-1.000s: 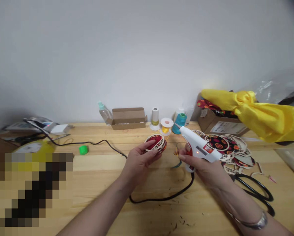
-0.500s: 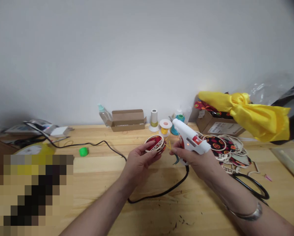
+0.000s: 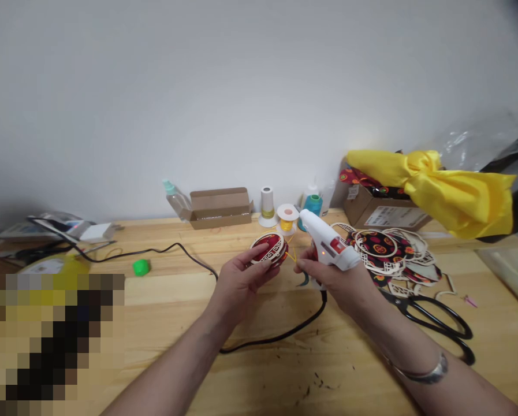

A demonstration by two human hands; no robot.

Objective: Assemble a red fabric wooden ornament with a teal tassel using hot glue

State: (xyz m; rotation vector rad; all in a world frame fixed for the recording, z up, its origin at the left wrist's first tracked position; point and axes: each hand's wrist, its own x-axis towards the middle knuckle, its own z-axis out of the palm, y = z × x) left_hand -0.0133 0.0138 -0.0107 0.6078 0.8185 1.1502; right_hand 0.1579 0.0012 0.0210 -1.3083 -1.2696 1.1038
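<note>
Presently, in the head view, the person's left hand (image 3: 241, 277) holds a round red ornament (image 3: 266, 244) with pale cut-out rims, the thumb and fingers being closed on it. To the right of this ornament, the right hand (image 3: 334, 283) grips a white glue gun (image 3: 325, 237), and its fingertips seem to pinch a yellow cord (image 3: 291, 256). Behind the ornament stand a white spool (image 3: 267, 202) and an open cardboard box (image 3: 221, 216); well to its left sits a green cap (image 3: 141, 267); far to its right lie black scissors (image 3: 436, 318).

Both forearms (image 3: 178, 346) are bare, the right one wearing a shiny silver bracelet (image 3: 435, 373), broader at one side.
</note>
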